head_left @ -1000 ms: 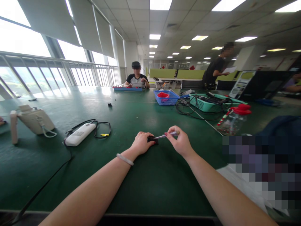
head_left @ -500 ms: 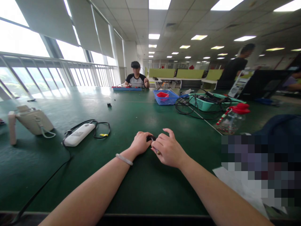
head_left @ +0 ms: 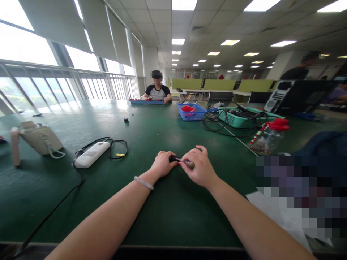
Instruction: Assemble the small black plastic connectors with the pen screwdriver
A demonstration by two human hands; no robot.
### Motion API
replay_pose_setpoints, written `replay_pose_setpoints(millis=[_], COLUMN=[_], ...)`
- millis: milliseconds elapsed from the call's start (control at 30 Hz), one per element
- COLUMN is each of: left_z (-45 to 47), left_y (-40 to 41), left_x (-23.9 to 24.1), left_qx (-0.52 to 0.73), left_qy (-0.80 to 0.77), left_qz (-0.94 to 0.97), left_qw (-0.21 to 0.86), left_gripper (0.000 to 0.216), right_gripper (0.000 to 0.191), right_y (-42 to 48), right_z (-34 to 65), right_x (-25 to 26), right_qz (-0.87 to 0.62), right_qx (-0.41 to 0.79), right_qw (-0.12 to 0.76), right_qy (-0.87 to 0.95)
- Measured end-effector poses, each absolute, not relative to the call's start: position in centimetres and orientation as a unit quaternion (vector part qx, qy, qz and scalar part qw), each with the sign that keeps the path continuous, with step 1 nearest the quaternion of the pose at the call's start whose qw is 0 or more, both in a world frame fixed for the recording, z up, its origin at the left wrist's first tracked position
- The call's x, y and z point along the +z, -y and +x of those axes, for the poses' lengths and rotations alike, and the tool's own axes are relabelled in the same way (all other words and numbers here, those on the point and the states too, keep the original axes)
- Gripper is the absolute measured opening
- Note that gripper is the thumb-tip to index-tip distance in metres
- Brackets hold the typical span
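Observation:
My left hand (head_left: 161, 164) rests low over the green table, its fingers closed around a small black object (head_left: 171, 158) mostly hidden by them. Between the thumb and fingers of my right hand (head_left: 202, 168) is a slim screwdriver (head_left: 190, 164) with a brownish handle end. It lies roughly level, and its thin shaft points left at the black object. Whether the tip touches that object, I cannot tell. The index finger of the right hand is raised off the tool.
A white device (head_left: 92, 154) with a black cable lies left, near a beige case (head_left: 40, 139). Beyond are a blue basket (head_left: 191, 115), a teal basket (head_left: 235, 121) with cables and a red-lidded jar (head_left: 268, 139). A person (head_left: 157, 92) sits across the table (head_left: 162, 216).
My right hand has turned and shifted slightly right, so more of the screwdriver shows, now more level. My left hand stays put. The person walking at the back right has moved further right.

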State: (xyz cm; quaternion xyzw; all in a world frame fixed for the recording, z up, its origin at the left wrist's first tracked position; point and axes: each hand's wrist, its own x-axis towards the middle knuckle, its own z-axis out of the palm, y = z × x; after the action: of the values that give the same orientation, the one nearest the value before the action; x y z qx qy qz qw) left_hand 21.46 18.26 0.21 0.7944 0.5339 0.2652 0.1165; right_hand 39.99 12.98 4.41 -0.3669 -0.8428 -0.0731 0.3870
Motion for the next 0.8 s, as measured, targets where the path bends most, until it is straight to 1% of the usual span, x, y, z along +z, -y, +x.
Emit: replay_pose_setpoints(millis=[167,300,400,533,600,800], left_z=[21.4,21.5,21.5,21.5,21.4,21.4], left_y=[-18.2,-18.3,-18.3,-18.3,-18.3,-18.5], left_x=[0.2,0.3,0.3,0.2,0.2,0.1], left_qx=[0.268,0.261,0.259,0.262,0.265,0.264], left_qy=[-0.546,-0.557,-0.56,-0.557,-0.551,-0.535], left_qz=[0.784,0.777,0.775,0.776,0.779,0.791], left_qw=[0.127,0.135,0.138,0.138,0.137,0.133], left_gripper=[0.032,0.032,0.032,0.03,0.03,0.029], right_gripper=[0.013,0.018,0.021,0.024,0.024,0.016], right_y=[-14.2,-14.7,-14.7,-14.6,-14.5,-14.3], right_z=[40.9,41.3,41.4,41.8,42.0,42.1], right_x=[4.2,4.2,4.2,4.2,4.3,4.5], right_qz=[-0.431,-0.454,-0.453,-0.438,-0.427,-0.384], right_qx=[0.024,0.105,0.129,0.133,0.121,0.028], right_qw=[0.463,0.479,0.492,0.534,0.539,0.482], right_qy=[0.774,0.744,0.732,0.711,0.716,0.787])
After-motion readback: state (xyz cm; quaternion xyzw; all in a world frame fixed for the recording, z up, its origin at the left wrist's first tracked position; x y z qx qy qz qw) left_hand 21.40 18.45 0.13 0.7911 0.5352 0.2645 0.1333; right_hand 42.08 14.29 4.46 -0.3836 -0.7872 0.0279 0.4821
